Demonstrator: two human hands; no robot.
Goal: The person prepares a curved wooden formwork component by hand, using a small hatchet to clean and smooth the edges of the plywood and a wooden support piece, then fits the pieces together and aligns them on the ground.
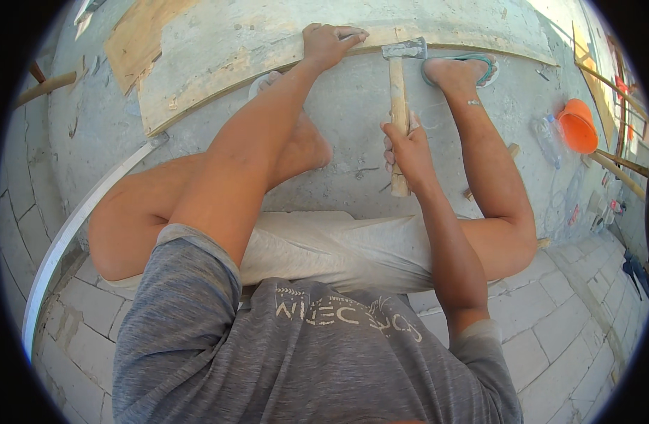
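Hammer (398, 83), grey-headed, its pale wooden handle (399, 104) clamped in the right grip (411, 153), left grip (328, 46) unclear

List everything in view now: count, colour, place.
Wood-handled metal hammer: one, tan and grey, upper centre.
Long flat wooden board: one, dusty tan, across top.
Flat plywood sheet: one, tan, upper left.
Long metal bar: one, silver, left.
Rounded plastic object: one, orange, right.
Clear plastic bottle: one, colourless, right.
Round wooden poles: several, brown, edges.
Rectangular paving blocks: many, grey, lower corners.
Strapped sandal: one, teal, upper right.
Cloth shirt and shorts: one each, grey, lower half.
Legs: two, bare, centre.
Left hand: one, bare, on board.
Right hand: one, bare, gripping hammer.
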